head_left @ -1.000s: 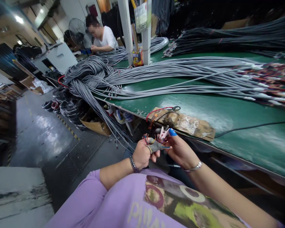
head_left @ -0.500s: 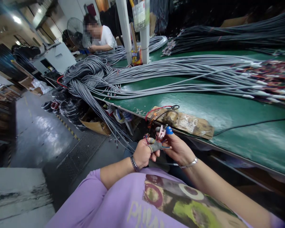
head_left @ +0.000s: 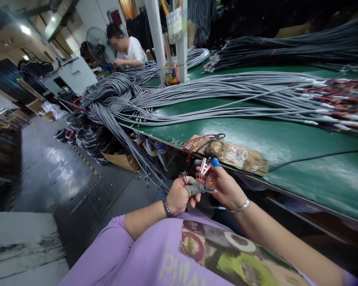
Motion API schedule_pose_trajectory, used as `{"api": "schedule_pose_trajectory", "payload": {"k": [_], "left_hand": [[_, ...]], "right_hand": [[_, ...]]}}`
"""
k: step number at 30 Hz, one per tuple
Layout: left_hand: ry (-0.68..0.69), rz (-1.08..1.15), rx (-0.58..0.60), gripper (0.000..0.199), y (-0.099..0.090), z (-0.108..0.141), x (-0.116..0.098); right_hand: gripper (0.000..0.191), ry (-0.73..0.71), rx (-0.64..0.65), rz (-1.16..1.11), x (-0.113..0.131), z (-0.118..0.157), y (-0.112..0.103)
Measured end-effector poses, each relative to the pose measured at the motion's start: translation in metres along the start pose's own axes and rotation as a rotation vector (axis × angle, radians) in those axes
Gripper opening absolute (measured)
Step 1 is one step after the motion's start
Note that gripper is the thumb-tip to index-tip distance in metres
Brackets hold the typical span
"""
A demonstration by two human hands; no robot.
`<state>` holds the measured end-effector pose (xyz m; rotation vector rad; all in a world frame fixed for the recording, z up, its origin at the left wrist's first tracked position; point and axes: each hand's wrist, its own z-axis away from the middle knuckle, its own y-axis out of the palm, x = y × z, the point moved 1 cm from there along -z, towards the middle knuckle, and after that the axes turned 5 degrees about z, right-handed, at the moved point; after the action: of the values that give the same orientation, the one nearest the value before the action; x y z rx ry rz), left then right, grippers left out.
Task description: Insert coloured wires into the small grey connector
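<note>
Since half a second ago, the pale pink clip-like tool (head_left: 205, 167) is tilting further rightward. The right hand (head_left: 226, 190) is gripping it between blue-wrapped thumb and fingers. The left hand (head_left: 180, 195) is clamping thin coloured wires (head_left: 183, 177), their ends showing on both sides. Both hands are working close together beside the green table (head_left: 203, 127); whether they are touching, one cannot tell.

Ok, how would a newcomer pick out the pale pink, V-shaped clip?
Find the green tabletop, then the brown wooden block on its near edge. Just below it in the picture, by the blue-covered thumb of the right hand, is the pale pink clip: forked, unlike the thin multicoloured wires nearby.
</note>
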<state>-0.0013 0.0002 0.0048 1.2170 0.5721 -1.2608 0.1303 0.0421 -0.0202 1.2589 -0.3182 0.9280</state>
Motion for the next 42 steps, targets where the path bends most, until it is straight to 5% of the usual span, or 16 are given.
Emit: {"api": "schedule_pose_trajectory", "payload": {"k": [6,12,19,42], "left_hand": [[0.012,-0.008,0.010,0.043,-0.002,0.001,-0.003],[0.004,0.032,0.020,0.042,-0.005,-0.008,-0.008],[-0.031,0.026,0.038,0.044,-0.004,-0.013,-0.007],[-0.005,-0.020,-0.023,0.045,-0.003,-0.012,-0.002]], "right_hand": [[0.042,-0.075,0.032,0.165,-0.002,0.002,-0.006],[0.049,-0.380,-0.110,0.504,-0.003,0.004,-0.008],[0.045,-0.058,0.028,0.102,-0.006,-0.006,-0.006],[0.037,-0.121,-0.039,0.030,-0.004,-0.005,-0.001]]}}
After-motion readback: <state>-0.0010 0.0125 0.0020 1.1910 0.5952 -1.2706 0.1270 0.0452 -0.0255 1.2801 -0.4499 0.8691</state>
